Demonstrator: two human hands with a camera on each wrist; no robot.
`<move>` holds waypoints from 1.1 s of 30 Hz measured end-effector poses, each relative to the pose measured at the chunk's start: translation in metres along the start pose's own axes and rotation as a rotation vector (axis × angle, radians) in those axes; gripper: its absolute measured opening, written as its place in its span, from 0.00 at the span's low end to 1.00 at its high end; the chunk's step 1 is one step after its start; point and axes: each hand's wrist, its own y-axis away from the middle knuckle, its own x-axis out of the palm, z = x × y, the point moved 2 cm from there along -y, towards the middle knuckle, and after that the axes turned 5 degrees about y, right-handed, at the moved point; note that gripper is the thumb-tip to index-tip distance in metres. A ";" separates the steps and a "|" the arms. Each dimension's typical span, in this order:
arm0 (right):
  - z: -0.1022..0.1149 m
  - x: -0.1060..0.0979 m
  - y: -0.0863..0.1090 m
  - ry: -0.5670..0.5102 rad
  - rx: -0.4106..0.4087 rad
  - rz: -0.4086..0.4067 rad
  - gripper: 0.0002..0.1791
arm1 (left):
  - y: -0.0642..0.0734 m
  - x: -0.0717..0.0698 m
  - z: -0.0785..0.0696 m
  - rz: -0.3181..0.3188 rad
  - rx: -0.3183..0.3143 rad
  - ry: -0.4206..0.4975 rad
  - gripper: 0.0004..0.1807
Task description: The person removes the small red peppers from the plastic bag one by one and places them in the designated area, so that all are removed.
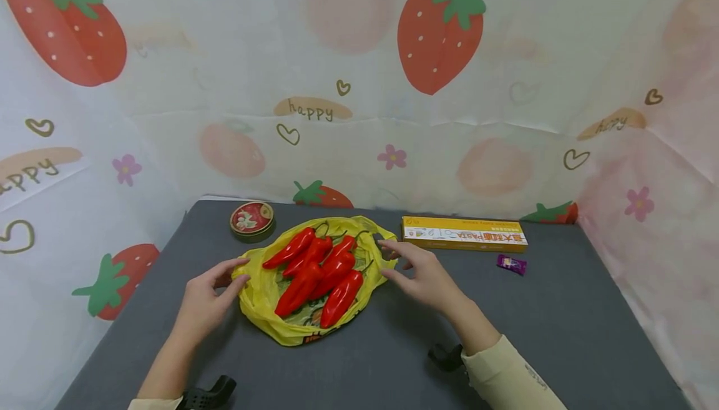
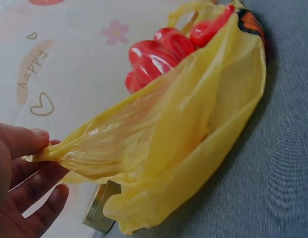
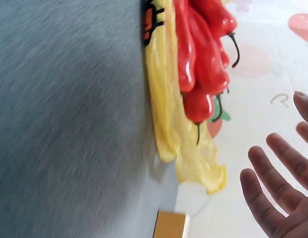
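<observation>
Several red peppers [image 1: 317,273] with thin green stems lie in a yellow plastic bag [image 1: 261,316] whose mouth is spread wide on the dark table. At the bag's left edge, my left hand [image 1: 205,301] pinches the plastic between thumb and forefinger; the left wrist view shows the bag [image 2: 144,148] stretched from those fingers. Close to the bag's right edge is my right hand [image 1: 421,273], its fingers apart. In the right wrist view this right hand [image 3: 287,188] holds nothing, with a gap between it and the bag [image 3: 166,124].
A round red and green tin [image 1: 252,219] stands behind the bag at left. To the back right lies a yellow and white pasta box [image 1: 465,234], with a small purple packet [image 1: 512,264] in front. A strawberry-print cloth [image 1: 359,141] hangs along the table's back edge.
</observation>
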 end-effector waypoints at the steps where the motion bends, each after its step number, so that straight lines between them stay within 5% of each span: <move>1: 0.001 0.003 -0.003 -0.012 0.010 0.010 0.31 | 0.000 0.000 0.001 -0.006 -0.010 0.004 0.18; 18: 0.008 0.049 -0.044 -0.179 0.115 0.108 0.31 | 0.005 -0.001 0.004 -0.045 -0.063 0.068 0.17; 33: -0.002 0.065 -0.060 -0.093 0.174 0.237 0.29 | 0.006 0.005 0.011 -0.012 -0.076 0.094 0.18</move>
